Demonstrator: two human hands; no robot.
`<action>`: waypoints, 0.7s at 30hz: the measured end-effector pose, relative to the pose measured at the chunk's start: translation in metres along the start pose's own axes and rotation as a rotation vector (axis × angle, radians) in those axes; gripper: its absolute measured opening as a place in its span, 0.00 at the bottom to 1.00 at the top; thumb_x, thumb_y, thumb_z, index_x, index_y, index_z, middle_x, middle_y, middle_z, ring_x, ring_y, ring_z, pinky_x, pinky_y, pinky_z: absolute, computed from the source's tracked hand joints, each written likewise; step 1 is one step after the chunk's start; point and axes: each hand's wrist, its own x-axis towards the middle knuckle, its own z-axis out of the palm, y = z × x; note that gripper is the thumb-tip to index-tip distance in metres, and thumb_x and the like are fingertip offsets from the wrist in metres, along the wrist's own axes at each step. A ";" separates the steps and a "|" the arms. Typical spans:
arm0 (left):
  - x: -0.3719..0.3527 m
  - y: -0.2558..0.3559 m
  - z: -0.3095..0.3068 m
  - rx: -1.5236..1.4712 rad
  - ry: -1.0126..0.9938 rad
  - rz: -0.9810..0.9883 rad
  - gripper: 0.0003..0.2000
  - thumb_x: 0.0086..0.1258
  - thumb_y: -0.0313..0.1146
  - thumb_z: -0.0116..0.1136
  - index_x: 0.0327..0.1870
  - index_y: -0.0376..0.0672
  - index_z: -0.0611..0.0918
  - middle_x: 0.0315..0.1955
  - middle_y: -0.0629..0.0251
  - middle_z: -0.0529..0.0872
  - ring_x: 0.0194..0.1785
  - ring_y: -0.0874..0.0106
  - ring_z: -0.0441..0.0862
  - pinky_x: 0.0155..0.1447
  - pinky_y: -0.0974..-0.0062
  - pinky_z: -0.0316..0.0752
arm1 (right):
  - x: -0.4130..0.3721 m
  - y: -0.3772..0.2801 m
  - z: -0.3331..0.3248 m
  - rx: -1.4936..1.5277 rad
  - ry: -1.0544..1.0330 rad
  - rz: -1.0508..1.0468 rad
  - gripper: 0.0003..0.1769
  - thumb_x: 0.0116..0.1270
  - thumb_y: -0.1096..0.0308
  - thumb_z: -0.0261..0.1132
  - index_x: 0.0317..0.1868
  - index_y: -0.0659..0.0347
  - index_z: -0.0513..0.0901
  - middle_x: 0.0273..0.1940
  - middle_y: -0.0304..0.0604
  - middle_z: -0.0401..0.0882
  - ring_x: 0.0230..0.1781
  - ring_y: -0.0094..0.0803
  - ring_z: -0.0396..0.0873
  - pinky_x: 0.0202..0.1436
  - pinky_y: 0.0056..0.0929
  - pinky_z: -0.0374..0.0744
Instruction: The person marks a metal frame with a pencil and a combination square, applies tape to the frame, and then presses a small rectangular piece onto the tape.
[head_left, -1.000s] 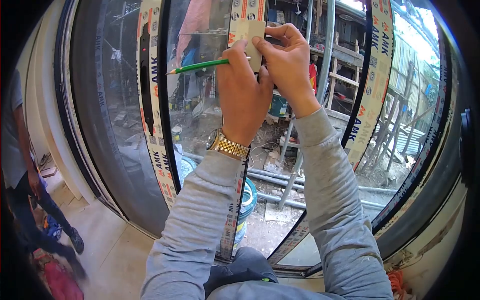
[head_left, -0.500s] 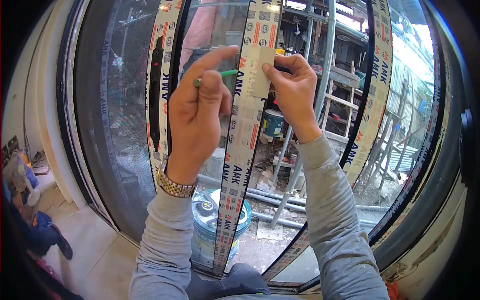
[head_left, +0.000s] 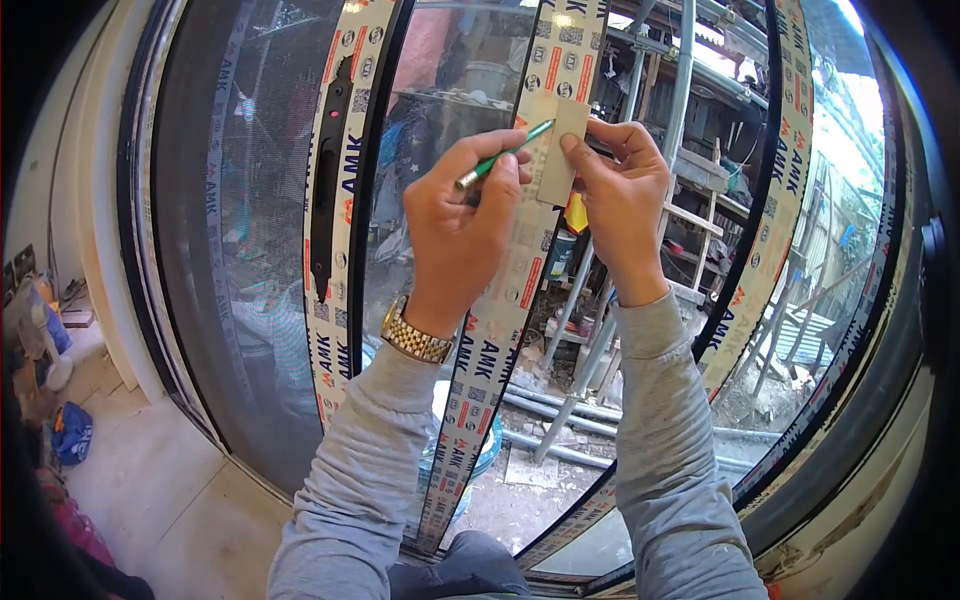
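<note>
My left hand (head_left: 458, 232) grips a slim green pencil (head_left: 503, 160), its tip near the upper left edge of a small beige card (head_left: 557, 172). That card lies against the upright door-frame bar (head_left: 484, 335), which is wrapped in printed AMK protective tape. My right hand (head_left: 628, 190) pinches the card at its right side, thumb on the front and the other fingers behind the bar's edge. A gold-coloured watch (head_left: 415, 335) circles the left wrist.
Left of the bar, a black handle plate (head_left: 326, 190) sits on another taped upright. Through the opening are metal pipes (head_left: 572, 405), a wooden ladder (head_left: 700, 218) and a bucket (head_left: 560, 255). A blue bag (head_left: 72, 433) lies on the floor at left.
The left hand has moved right, and its pencil now slants up to the card instead of lying level beside the bar. The right hand keeps the card in place; the view has shifted slightly.
</note>
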 end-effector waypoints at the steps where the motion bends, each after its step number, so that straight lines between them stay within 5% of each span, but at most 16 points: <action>1: -0.002 -0.001 -0.001 0.007 -0.022 0.005 0.12 0.84 0.27 0.55 0.60 0.32 0.85 0.48 0.57 0.92 0.49 0.77 0.89 0.53 0.80 0.82 | 0.000 0.000 0.000 0.002 -0.001 0.002 0.10 0.69 0.81 0.73 0.47 0.72 0.82 0.52 0.52 0.88 0.45 0.34 0.92 0.48 0.27 0.90; 21: -0.008 -0.018 0.000 0.012 0.013 0.101 0.10 0.83 0.25 0.55 0.57 0.33 0.86 0.45 0.60 0.92 0.48 0.78 0.88 0.54 0.79 0.82 | -0.001 0.003 0.002 -0.061 0.012 -0.073 0.10 0.70 0.81 0.73 0.47 0.71 0.80 0.47 0.52 0.88 0.42 0.31 0.91 0.42 0.24 0.89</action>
